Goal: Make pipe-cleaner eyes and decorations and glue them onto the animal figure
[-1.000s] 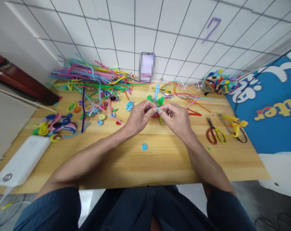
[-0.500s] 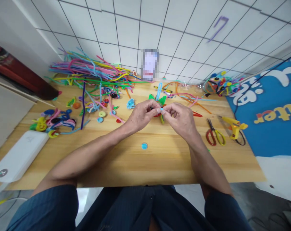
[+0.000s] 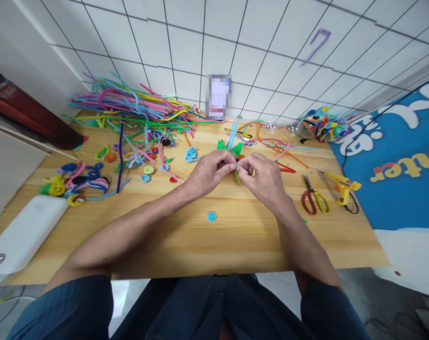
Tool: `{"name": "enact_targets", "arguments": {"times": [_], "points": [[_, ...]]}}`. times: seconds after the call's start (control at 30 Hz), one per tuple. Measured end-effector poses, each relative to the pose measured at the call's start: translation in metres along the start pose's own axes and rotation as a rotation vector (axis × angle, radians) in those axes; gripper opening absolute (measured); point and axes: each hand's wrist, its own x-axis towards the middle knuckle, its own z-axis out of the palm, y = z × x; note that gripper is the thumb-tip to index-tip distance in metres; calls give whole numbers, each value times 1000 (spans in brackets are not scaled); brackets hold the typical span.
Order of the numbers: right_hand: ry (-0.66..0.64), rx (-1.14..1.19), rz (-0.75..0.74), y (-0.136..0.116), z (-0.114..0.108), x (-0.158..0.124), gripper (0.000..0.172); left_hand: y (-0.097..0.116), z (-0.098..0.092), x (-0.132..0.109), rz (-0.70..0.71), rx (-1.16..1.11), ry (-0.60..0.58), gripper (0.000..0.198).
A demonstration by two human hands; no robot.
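Over the middle of the table, my left hand [image 3: 210, 171] and my right hand [image 3: 266, 178] meet fingertip to fingertip. Both pinch a tiny light-blue piece [image 3: 236, 165], mostly covered by the fingers; its kind is too small to make out. Just behind my hands lies a pipe-cleaner figure with green pointed parts [image 3: 237, 149] and some red and yellow-green, partly hidden by my fingers. A light-blue pipe-cleaner loop [image 3: 232, 134] stands out beyond it. Nearer to me, a flat round blue coil [image 3: 211, 216] rests on the wood.
Scissors [image 3: 314, 198] and a yellow glue gun [image 3: 344, 185] lie at the right. Bundled pipe cleaners [image 3: 129, 104] fill the back left, with coiled pieces [image 3: 89, 178] in front. A white power bank [image 3: 26, 233] sits at the left edge; a phone [image 3: 218, 97] leans on the wall.
My fingertips have drawn closer around the small blue piece, so less of it shows. The whole view has shifted slightly; the things on the table have stayed put.
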Motion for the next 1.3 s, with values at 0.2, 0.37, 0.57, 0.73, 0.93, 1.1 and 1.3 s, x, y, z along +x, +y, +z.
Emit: {"name": "enact_targets", "arguments": {"times": [0.2,0.37,0.57,0.73,0.93,1.1,1.3], "points": [[-41,89,97,1,-6,3,7,-7,3,0,-118,-223,35,21],[-34,253,219,1,0,2,10,-8,10,-2,-200,-344,107,31],[9,360,270,-1,8,1,12,-8,15,-6,-277,-471,112,37],[44,144,178,-1,6,1,8,-6,8,-2,-125,-277,-1,25],[-27,25,48,-2,-2,1,11,-2,-1,1,-42,-13,11,11],[-45,182,161,0,-2,1,9,-6,6,-1,-154,-241,62,25],[-27,278,252,2,6,1,12,-8,13,-5,-241,-405,102,31]]}}
